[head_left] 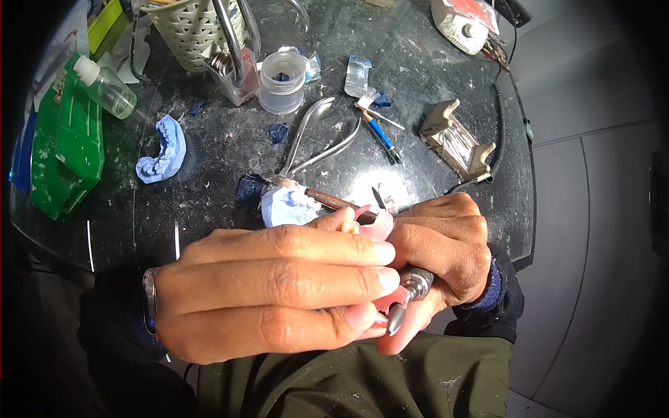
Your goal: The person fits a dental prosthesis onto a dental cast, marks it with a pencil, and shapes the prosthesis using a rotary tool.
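My left hand (272, 285) is closed around a pink denture base (377, 226), with a cream tooth-like edge near the thumb. Most of the denture lies hidden behind my fingers. My right hand (446, 240) grips a metal rotary handpiece (419, 282), whose rounded grey bur (397, 319) points down beside the left fingertips. Whether the bur touches the denture I cannot tell. Just beyond my left hand sit a pale blue plaster dental model (287, 207) and a brown-handled tool (327, 199). A second blue model (162, 153) lies farther left.
Metal pliers (304, 132), a blue-handled tool (380, 132) and a cloudy plastic jar (282, 87) lie on the dusty dark table. At left are a green container (66, 150) and a clear bottle (111, 90). A beige stand (456, 143) is at right, a white basket (191, 31) behind.
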